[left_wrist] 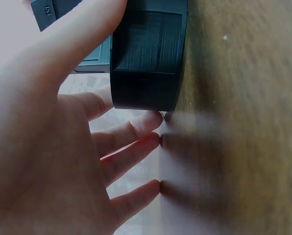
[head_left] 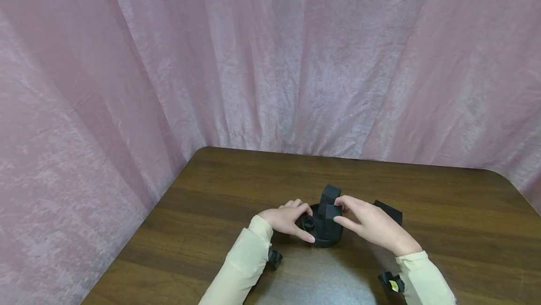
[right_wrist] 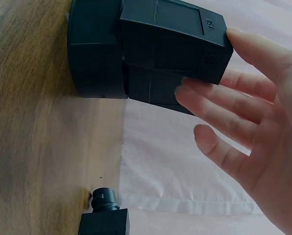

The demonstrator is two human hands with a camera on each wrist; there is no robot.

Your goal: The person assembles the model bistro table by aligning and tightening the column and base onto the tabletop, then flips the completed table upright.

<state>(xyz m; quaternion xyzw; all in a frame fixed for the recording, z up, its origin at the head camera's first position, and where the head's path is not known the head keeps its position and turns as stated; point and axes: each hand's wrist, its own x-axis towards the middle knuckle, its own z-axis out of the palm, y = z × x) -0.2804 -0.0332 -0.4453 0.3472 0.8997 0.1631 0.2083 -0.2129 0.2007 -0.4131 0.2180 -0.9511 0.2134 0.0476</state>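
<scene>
The left hand holds a round black base; the right hand pinches the nearer black block standing in that base. A skewed pull could tip the base or jostle the farther block, also in it. The wooden desk bears a third block right of the base; pink curtains hang beyond.

Free table runs left of the left hand and, between the sleeves, from the near side to the round base. The near block and far block bar crossing above it; the right hand and a loose block obstruct the right.
</scene>
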